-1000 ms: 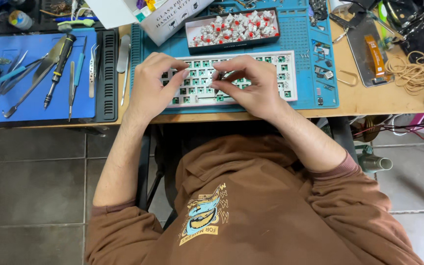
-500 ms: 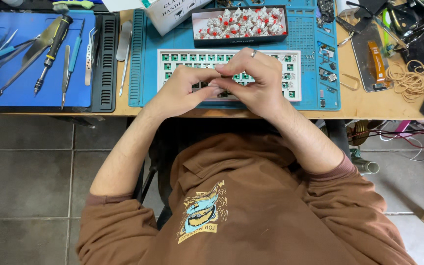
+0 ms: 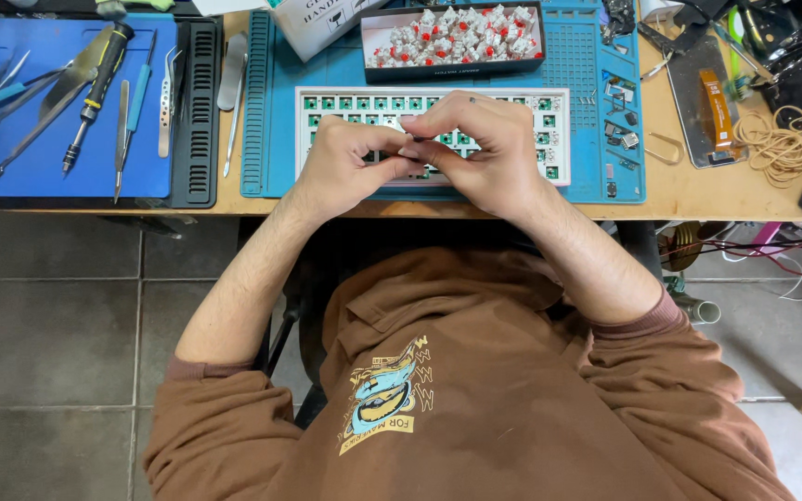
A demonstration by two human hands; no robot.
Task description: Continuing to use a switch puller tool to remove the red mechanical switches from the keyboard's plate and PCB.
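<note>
Both hands have drawn together since earlier: left hand (image 3: 350, 167) and right hand (image 3: 480, 153) meet fingertip to fingertip above the white keyboard (image 3: 512, 102), grip pinched on something too small to tell.

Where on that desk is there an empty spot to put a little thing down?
Bare wood shows right of the blue mat, before the rubber bands. The blue tray has room along its near edge. The keyboard plate, under both hands, is crowded.
</note>
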